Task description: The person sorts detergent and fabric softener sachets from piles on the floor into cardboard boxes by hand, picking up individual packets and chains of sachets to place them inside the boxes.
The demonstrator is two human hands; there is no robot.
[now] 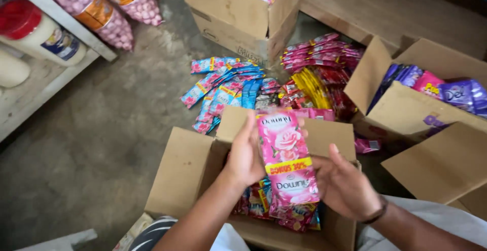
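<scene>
- Grey concrete floor [101, 144] fills the head view, strewn with blue sachets [223, 86] and red and yellow sachets [314, 73] among open cardboard boxes.
- Nearest, an open box [193, 175] sits below both hands.
- Left hand [246, 157] grips the left edge of a strip of pink sachets [289, 164], fingers curled behind it.
- Right hand [345, 185] holds the strip's right edge, thumb on the front, fingers underneath.
- Its lower end hangs into the box.
</scene>
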